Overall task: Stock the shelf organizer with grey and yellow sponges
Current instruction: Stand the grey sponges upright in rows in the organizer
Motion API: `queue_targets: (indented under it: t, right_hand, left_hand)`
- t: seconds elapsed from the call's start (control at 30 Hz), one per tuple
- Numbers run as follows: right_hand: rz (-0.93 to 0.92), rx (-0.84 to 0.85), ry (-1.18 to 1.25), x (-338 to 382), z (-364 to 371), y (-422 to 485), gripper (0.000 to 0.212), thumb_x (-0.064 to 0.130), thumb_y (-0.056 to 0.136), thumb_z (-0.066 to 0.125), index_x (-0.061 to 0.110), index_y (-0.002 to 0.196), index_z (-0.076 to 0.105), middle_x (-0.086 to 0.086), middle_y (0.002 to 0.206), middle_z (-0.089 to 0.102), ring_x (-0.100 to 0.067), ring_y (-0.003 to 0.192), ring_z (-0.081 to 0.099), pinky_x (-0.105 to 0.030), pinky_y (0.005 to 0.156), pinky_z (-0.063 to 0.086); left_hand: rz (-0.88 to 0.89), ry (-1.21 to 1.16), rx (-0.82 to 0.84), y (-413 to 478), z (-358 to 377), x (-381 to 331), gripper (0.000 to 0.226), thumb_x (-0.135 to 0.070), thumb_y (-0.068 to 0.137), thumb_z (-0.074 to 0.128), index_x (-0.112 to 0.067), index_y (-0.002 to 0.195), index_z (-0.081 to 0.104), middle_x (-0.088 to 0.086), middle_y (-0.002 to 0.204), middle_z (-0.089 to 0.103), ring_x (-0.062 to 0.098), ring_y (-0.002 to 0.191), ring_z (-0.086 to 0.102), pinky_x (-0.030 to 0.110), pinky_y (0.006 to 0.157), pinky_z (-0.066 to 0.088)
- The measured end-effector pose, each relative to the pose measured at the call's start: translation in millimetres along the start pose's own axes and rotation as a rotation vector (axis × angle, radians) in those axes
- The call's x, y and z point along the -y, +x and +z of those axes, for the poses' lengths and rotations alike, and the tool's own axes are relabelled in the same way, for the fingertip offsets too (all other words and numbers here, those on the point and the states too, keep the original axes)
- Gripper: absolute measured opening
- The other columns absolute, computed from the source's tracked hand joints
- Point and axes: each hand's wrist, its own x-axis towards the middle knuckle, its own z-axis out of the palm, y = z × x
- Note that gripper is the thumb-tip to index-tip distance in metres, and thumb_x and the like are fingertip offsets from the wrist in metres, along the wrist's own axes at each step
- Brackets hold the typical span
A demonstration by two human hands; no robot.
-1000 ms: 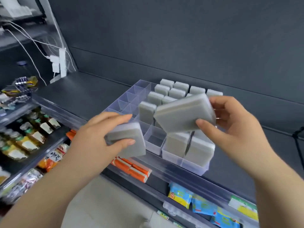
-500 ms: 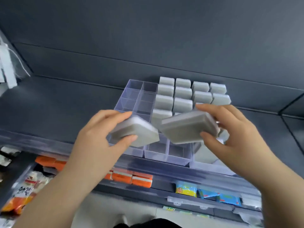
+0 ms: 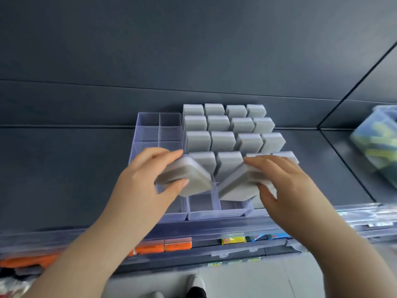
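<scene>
**A:** Where is the room opening up?

**B:** The clear organizer (image 3: 159, 117) is sitting at the front edge of the shelf (image 3: 64, 164), its back reaching nearly to the rear wall. Bare shelf is lying open to its left. There is more to its right, before a blurred bag (image 3: 378, 143) near the right-hand corner. Its two left columns and front row are showing empty cells, and the standing sponges (image 3: 219, 123) are filling the rest.

**A:** And the hands?

**B:** The left hand (image 3: 148, 190) is pinching a first grey sponge (image 3: 189, 177) between thumb and fingers over the front-left cells. The right hand (image 3: 287, 190) is gripping a second grey sponge (image 3: 236, 186) the same way. Its lower edge seems to be dipping into a front cell, though I can't tell if it's touching.

**A:** What's differing from a moment ago?

**B:** Both sponges are sitting lower and tilting more steeply toward the front row.

**A:** Any writing?

**B:** The orange packets (image 3: 163, 247) and yellow packet (image 3: 233, 240) below the front edge are carrying labels, but they're too blurred to read.
</scene>
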Motion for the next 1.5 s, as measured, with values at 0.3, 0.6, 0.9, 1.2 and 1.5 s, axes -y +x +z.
queue_targets:
  t: [0.3,0.6,0.9,1.2,1.5]
  right_hand:
    - [-0.105,0.019,-0.056,-11,15,7,0.06,-0.014,0.062,0.068,0.014,0.115,0.062,-0.001,0.109,0.064,-0.024,0.099,0.058,-0.027,0.085,0.045]
    - [-0.143,0.007,-0.071,-21,20,8,0.062,-0.015,0.056,0.07,0.01,0.112,0.065,-0.004,0.103,0.067,-0.029,0.091,0.062,-0.033,0.071,0.054]
    - [-0.192,0.083,-0.135,-24,39,9,0.07,-0.007,0.04,0.078,0.015,0.106,0.069,0.001,0.094,0.07,-0.023,0.08,0.066,-0.031,0.067,0.054]
    - [-0.215,0.177,-0.135,-30,53,19,0.081,-0.001,0.017,0.084,0.018,0.095,0.073,0.008,0.084,0.073,-0.016,0.068,0.068,-0.02,0.051,0.05]
    - [-0.15,0.304,-0.076,-30,42,28,0.073,-0.009,0.058,0.071,0.025,0.121,0.059,0.005,0.103,0.066,-0.021,0.093,0.062,-0.028,0.058,0.048]
  left_hand:
    - [-0.01,-0.004,0.013,9,6,-3,0.05,-0.023,0.073,0.076,-0.029,0.12,0.061,-0.023,0.108,0.052,-0.017,0.095,0.043,-0.002,0.082,0.029]
    - [-0.012,0.026,0.024,12,14,-7,0.046,-0.03,0.074,0.077,-0.034,0.117,0.061,-0.024,0.108,0.052,-0.008,0.099,0.047,0.002,0.082,0.033]
    - [-0.028,0.045,0.079,12,23,-9,0.044,-0.025,0.074,0.076,-0.043,0.111,0.06,-0.031,0.114,0.045,-0.011,0.101,0.046,0.0,0.082,0.032]
    - [-0.055,0.066,0.141,17,30,-10,0.041,-0.027,0.076,0.074,-0.038,0.114,0.062,-0.029,0.106,0.05,-0.011,0.104,0.043,-0.002,0.08,0.03]
    - [-0.078,0.144,0.289,22,47,-10,0.042,-0.033,0.082,0.068,-0.039,0.122,0.057,-0.036,0.107,0.039,-0.007,0.098,0.041,-0.002,0.079,0.028]
